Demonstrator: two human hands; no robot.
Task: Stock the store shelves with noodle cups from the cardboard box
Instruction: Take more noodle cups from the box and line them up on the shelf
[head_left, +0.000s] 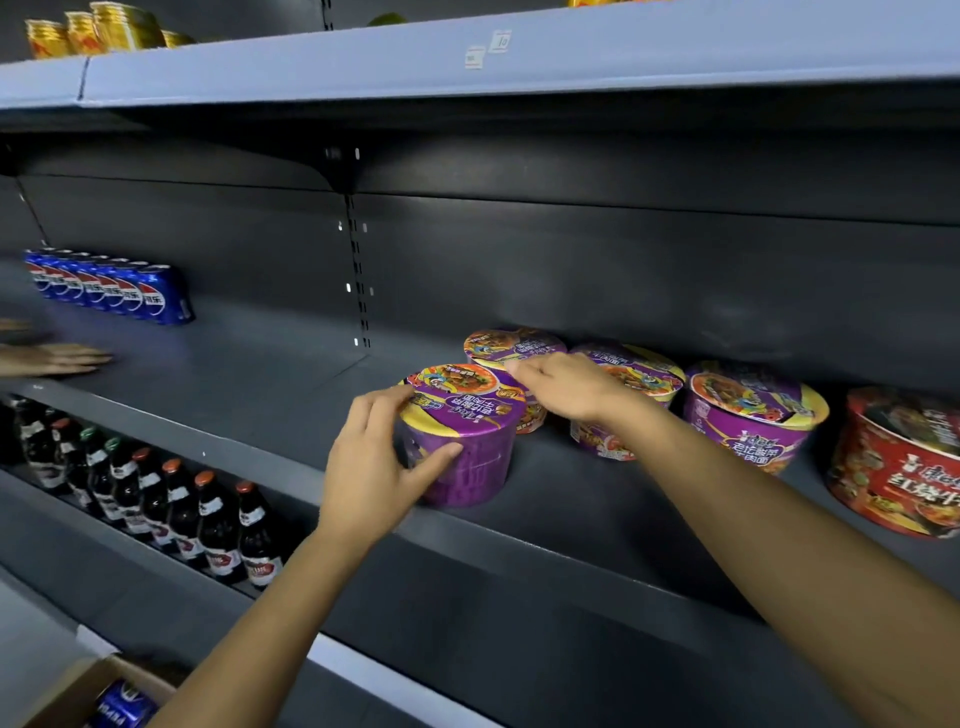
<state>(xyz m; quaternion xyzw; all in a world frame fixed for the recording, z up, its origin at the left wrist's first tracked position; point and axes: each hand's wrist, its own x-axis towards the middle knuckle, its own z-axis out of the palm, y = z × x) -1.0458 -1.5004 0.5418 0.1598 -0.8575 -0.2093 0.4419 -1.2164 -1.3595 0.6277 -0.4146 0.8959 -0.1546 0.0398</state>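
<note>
Left hand (374, 462): we grip the front cup (462, 441) from its left, thumb on the near wall and fingers curled up to the lid rim.
Right hand (566, 387): it lies over the lids, fingers bent down behind the front cup's far rim; we cannot tell whether they pinch it or only touch it.
Front cup: purple, lid on, upright on the middle shelf (260, 400) near its front edge, the leftmost of the purple cups.
Back cup (514, 345): just behind the front cup, near the shelf's back wall; we cannot tell if the two touch.
Third cup (644, 374): right of the back cup, partly hidden by our right hand and wrist.
Fourth cup (753, 415): purple, further right, tilted a little toward us.
Red cup (898, 462): at the right edge, beside the fourth cup, cut off by the frame.
Blue cans (114, 288): a row at the far left of the same shelf, well apart from the cups.
Other hand (62, 358): a second person's hand, flat on the shelf at the left edge.
Bottles (156, 504): a dark row with coloured caps on the shelf below.
Yellow cans (98, 31): on the top shelf, upper left.
Box (72, 686): cardboard, open, at the lower left corner, with something blue inside.
</note>
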